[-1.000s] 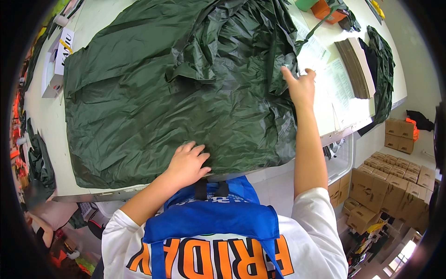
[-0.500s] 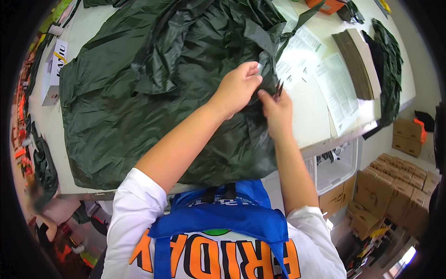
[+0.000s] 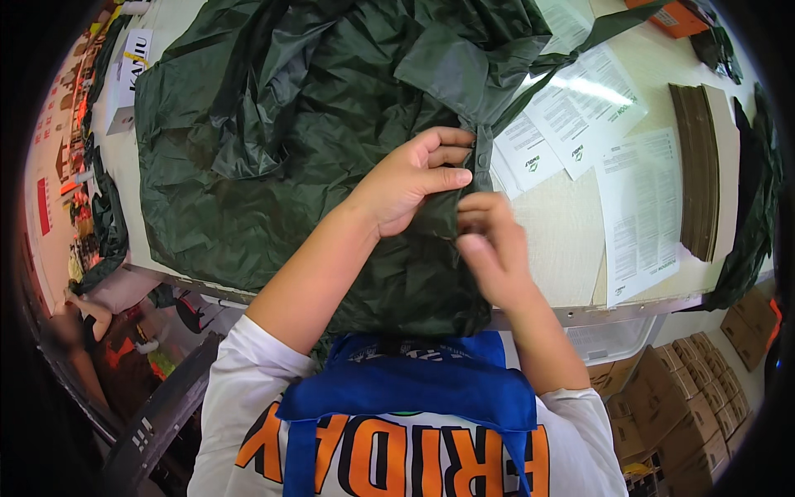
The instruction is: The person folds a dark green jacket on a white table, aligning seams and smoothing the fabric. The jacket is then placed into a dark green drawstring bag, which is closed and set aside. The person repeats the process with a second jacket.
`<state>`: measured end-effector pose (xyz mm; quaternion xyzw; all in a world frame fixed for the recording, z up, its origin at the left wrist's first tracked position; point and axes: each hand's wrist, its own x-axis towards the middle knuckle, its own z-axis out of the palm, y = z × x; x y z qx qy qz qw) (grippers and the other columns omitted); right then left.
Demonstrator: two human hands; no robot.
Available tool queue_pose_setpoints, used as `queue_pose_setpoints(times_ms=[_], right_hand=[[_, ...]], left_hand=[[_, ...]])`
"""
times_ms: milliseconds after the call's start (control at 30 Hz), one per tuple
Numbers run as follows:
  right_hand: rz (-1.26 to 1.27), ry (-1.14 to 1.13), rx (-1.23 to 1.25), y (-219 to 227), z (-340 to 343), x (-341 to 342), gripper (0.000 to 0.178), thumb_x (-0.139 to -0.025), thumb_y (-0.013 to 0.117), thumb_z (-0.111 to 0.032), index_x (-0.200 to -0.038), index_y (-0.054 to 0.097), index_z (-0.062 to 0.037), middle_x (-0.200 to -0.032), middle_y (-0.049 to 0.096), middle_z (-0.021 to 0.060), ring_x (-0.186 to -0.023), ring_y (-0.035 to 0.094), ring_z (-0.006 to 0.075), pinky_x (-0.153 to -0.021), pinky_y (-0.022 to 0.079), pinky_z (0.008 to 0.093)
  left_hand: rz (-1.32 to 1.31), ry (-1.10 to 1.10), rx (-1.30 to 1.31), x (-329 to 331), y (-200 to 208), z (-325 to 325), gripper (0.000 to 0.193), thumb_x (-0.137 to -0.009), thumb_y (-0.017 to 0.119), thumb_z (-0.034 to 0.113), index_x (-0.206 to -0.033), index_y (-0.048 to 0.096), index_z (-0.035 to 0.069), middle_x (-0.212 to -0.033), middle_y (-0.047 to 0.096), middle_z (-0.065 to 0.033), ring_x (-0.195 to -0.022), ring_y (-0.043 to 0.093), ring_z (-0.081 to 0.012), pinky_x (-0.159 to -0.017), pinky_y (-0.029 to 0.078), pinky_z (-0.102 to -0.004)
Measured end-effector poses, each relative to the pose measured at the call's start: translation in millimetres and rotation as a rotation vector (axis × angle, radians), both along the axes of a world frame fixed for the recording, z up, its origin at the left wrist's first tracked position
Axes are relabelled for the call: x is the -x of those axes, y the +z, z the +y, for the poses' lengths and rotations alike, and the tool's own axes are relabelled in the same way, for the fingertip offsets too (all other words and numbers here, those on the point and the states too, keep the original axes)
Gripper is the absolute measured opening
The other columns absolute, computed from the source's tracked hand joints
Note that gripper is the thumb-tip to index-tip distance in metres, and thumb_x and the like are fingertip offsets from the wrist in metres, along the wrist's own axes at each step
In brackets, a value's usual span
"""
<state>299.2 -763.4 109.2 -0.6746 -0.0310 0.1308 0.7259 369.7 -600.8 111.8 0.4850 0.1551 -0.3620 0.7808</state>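
A dark green raincoat (image 3: 215, 207) of thin shiny fabric lies crumpled over the worktable in front of me. Along its right side runs a narrow edge strip with round snap buttons (image 3: 483, 160). My left hand (image 3: 420, 178) pinches this edge, thumb on top and fingers lying against the strip. Just below it, my right hand (image 3: 497, 248) is closed at the same edge, its curled fingers and thumb gripping the fabric. No tool shows in the right hand now; its palm side is partly hidden.
Printed sheets (image 3: 638, 215) lie right of the raincoat, beside a stack of brown cardboard (image 3: 696, 166). More dark green fabric (image 3: 749, 199) hangs over the table's right end. A white box (image 3: 128, 79) stands at the left. Brown cartons (image 3: 687, 406) are piled below right.
The pointed snips seen in my right hand are no longer visible. Both hands have shifted down the raincoat's edge and now grip it close together. The view has turned slightly.
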Motion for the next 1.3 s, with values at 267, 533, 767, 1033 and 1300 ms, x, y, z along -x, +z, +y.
queue_pose_setpoints(times_ms=[267,533,767,1033,1300], right_hand=[[-0.148,-0.087,0.507,7,-38,-50,0.022,-0.083,0.069,-0.010,-0.099,0.057,-0.0025,-0.078,0.061,0.0063,-0.060,0.052,0.0103,-0.054,0.044,0.0240],[-0.256,-0.081,0.593,15,-22,-54,0.027,-0.071,0.079,-0.013,-0.089,0.062,-0.0037,-0.075,0.061,0.0060,-0.059,0.055,0.0138,-0.051,0.045,0.0247],[-0.230,-0.125,0.731,16,7,-52,0.015,-0.069,0.069,-0.005,-0.081,0.061,-0.0028,-0.071,0.062,0.0116,-0.061,0.061,0.0278,-0.056,0.049,0.0340],[0.166,-0.149,0.116,16,-6,-44,0.003,-0.081,0.065,-0.001,-0.082,0.061,-0.0019,-0.065,0.052,-0.0017,-0.057,0.043,0.0066,-0.052,0.035,0.0218],[0.121,-0.110,0.076,10,-29,-39,0.016,-0.091,0.052,-0.011,-0.102,0.052,-0.0001,-0.077,0.054,0.0002,-0.065,0.043,0.0056,-0.057,0.035,0.0213]], left_hand=[[-0.110,0.171,-0.154,12,-12,-9,0.032,-0.077,0.070,-0.007,-0.102,0.054,0.003,-0.101,0.059,-0.0047,-0.095,0.057,-0.0101,-0.086,0.047,-0.0245],[-0.412,0.171,-0.519,24,-14,-18,0.034,-0.075,0.074,-0.005,-0.092,0.046,0.004,-0.086,0.055,-0.0032,-0.080,0.056,-0.0081,-0.071,0.048,-0.0234],[-0.713,0.196,-0.766,31,-11,-26,0.043,-0.070,0.076,-0.001,-0.095,0.041,0.005,-0.080,0.055,-0.0084,-0.071,0.057,-0.0178,-0.067,0.049,-0.0294],[-0.695,0.159,-0.723,30,-5,-25,0.044,-0.070,0.077,-0.002,-0.095,0.041,0.005,-0.082,0.053,-0.0076,-0.072,0.054,-0.0158,-0.068,0.048,-0.0277],[-0.490,0.185,-0.495,32,-7,-21,0.044,-0.075,0.076,0.000,-0.106,0.045,0.005,-0.092,0.050,-0.0027,-0.078,0.048,-0.0062,-0.071,0.044,-0.0207]])
